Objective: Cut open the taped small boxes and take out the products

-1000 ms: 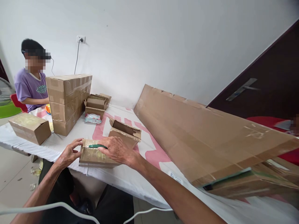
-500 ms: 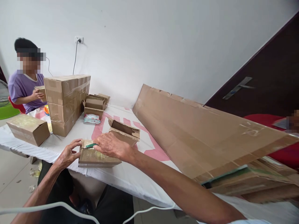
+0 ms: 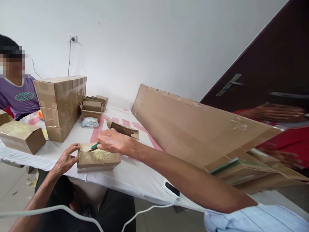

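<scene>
A small cardboard box (image 3: pixel 98 162) with clear and yellowish tape over its top lies near the table's front edge. My left hand (image 3: pixel 69 158) grips its left end, with fingers over the upper edge and thumb against the side. In my right hand (image 3: pixel 112 140) is a green box cutter (image 3: pixel 94 147), its dark tip angled down to the left onto the taped top. Behind my right hand stands an open cardboard box (image 3: pixel 124 129), partly covered by the hand and forearm.
Stacked closed boxes (image 3: pixel 60 106) stand at the left, beside a single taped box (image 3: pixel 23 135). Open boxes (image 3: pixel 93 108) and a wipes packet (image 3: pixel 90 121) are farther back. A large cardboard sheet (image 3: pixel 183 129) leans at right. People sit at both sides; a white device (image 3: pixel 171 189) lies near the front edge.
The view has shifted right. The cutter has turned from lying nearly flat to pointing down-left at the box top. At the right, another person's hands have come into view.
</scene>
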`<action>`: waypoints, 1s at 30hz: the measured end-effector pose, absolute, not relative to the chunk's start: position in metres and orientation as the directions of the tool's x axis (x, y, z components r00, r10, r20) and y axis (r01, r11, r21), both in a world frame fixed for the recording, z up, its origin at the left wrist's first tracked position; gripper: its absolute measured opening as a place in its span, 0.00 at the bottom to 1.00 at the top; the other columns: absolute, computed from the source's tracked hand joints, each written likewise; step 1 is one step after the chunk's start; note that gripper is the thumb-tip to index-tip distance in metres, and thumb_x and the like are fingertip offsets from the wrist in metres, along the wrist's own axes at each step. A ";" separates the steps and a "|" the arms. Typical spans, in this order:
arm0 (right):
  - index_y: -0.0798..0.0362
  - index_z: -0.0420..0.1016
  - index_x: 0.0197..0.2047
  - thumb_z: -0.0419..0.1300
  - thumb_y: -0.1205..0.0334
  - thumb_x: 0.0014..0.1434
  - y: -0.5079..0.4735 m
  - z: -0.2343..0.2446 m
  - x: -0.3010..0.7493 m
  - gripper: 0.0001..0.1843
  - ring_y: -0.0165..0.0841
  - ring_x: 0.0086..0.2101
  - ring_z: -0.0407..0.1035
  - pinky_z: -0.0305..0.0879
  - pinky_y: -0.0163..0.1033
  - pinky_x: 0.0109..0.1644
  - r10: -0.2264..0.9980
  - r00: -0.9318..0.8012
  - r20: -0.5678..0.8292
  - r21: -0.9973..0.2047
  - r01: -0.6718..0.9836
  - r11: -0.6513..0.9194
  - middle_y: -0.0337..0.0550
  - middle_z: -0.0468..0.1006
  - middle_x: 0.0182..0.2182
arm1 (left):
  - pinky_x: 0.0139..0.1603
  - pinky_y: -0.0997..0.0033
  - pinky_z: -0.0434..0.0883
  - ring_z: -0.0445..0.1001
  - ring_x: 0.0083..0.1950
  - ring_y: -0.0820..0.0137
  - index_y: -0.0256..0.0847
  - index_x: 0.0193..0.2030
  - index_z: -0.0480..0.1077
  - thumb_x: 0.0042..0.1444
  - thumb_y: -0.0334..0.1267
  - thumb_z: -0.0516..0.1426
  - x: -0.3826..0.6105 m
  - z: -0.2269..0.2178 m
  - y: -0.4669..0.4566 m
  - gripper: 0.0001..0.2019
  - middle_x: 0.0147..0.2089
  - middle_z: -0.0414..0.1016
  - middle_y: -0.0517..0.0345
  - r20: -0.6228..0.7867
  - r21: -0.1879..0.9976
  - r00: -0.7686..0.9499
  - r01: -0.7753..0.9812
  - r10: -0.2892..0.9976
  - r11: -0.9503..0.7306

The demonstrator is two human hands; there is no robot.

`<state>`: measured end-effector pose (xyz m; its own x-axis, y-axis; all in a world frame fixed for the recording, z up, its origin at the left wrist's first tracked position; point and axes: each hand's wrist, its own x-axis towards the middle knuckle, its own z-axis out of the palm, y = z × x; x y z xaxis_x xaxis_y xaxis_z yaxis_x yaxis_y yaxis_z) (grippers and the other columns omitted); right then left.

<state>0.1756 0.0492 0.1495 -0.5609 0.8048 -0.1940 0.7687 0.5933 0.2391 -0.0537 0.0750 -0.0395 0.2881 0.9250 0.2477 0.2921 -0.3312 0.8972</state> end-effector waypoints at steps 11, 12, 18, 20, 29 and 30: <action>0.59 0.87 0.44 0.59 0.68 0.68 0.060 0.129 0.237 0.13 0.46 0.44 0.81 0.67 0.40 0.41 0.859 -0.488 -0.156 0.285 0.810 0.512 0.59 0.87 0.44 | 0.51 0.61 0.82 0.75 0.68 0.47 0.41 0.52 0.81 0.56 0.57 0.67 -0.058 -0.033 0.087 0.25 0.70 0.71 0.40 0.220 0.878 0.297 0.355 0.929 -0.321; 0.59 0.87 0.44 0.59 0.68 0.67 0.060 0.132 0.244 0.13 0.45 0.43 0.81 0.66 0.40 0.40 0.868 -0.477 -0.140 0.283 0.820 0.497 0.58 0.87 0.43 | 0.54 0.59 0.82 0.75 0.68 0.47 0.41 0.52 0.81 0.55 0.59 0.67 -0.058 -0.032 0.089 0.26 0.70 0.72 0.40 0.218 0.879 0.302 0.352 0.928 -0.321; 0.50 0.87 0.38 0.59 0.60 0.66 0.062 0.136 0.336 0.14 0.37 0.37 0.77 0.63 0.37 0.40 0.924 -0.378 -0.063 -0.115 0.922 0.369 0.42 0.85 0.33 | 0.62 0.53 0.79 0.75 0.69 0.45 0.42 0.53 0.83 0.54 0.67 0.66 -0.063 -0.025 0.091 0.32 0.69 0.74 0.40 0.231 0.857 0.306 0.385 0.923 -0.342; 0.50 0.86 0.48 0.54 0.57 0.70 0.059 0.108 0.366 0.18 0.39 0.43 0.78 0.68 0.38 0.47 0.938 -0.323 0.123 -0.336 0.876 0.346 0.43 0.87 0.43 | 0.66 0.52 0.76 0.71 0.72 0.44 0.43 0.53 0.83 0.54 0.68 0.65 -0.064 -0.025 0.092 0.33 0.69 0.74 0.41 0.246 0.833 0.311 0.416 0.918 -0.365; 0.53 0.77 0.63 0.52 0.65 0.70 0.020 -0.126 0.375 0.22 0.49 0.54 0.76 0.71 0.52 0.61 0.974 0.113 0.196 -0.284 0.957 -0.054 0.58 0.81 0.54 | 0.76 0.41 0.64 0.68 0.74 0.41 0.44 0.67 0.76 0.49 0.66 0.69 -0.060 -0.027 0.103 0.42 0.73 0.71 0.41 0.192 0.797 0.389 0.474 0.901 -0.374; 0.53 0.78 0.63 0.53 0.63 0.71 0.020 -0.132 0.374 0.22 0.50 0.54 0.75 0.70 0.54 0.61 0.972 0.118 0.201 -0.284 0.957 -0.058 0.59 0.81 0.54 | 0.75 0.41 0.65 0.68 0.74 0.41 0.44 0.70 0.73 0.47 0.64 0.70 -0.058 -0.027 0.102 0.46 0.74 0.69 0.39 0.159 0.803 0.400 0.480 0.903 -0.354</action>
<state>0.3738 0.0204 -0.1317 0.1182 0.9725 0.2008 0.9570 -0.0577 -0.2841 -0.0579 0.1024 -0.0267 0.3996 0.9028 0.1591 0.4796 -0.3538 0.8030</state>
